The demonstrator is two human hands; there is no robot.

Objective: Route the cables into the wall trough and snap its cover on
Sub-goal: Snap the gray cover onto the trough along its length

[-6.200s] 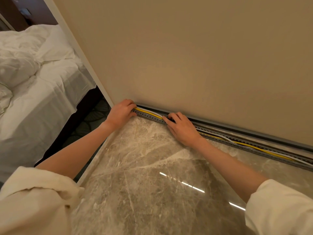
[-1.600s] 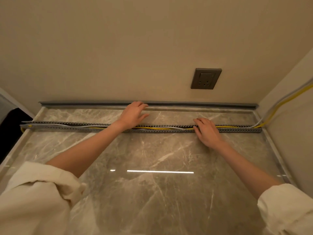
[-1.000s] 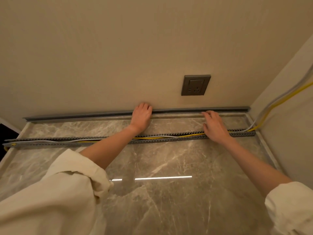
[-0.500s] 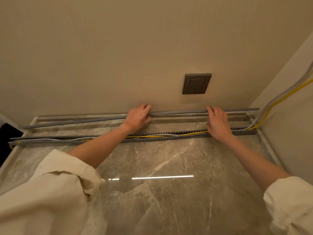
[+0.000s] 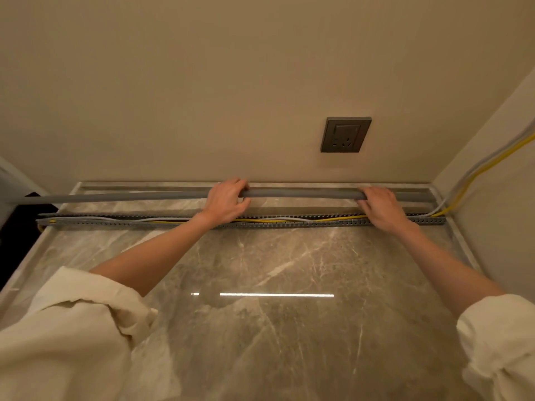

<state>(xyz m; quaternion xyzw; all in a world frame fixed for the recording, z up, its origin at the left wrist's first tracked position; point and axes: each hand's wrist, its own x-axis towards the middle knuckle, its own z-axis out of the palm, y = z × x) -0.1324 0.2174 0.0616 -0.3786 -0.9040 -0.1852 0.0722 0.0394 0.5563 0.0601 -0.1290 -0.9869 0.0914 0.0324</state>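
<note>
A long grey slotted trough lies across the marble surface, a little way out from the back wall. A yellow cable and a grey cable run inside it and climb the right wall. The long grey cover strip hangs in the air behind and above the trough, roughly level. My left hand grips the strip near its middle. My right hand holds it further right, fingers over its top.
A dark grey wall socket sits on the back wall above the right half of the trough. The side wall closes off the right. At the left the marble ends at an edge with a dark gap.
Both hands left the trough, reached to the back wall and took the cover strip lying there. The strip has since risen off the marble and come toward the trough.
</note>
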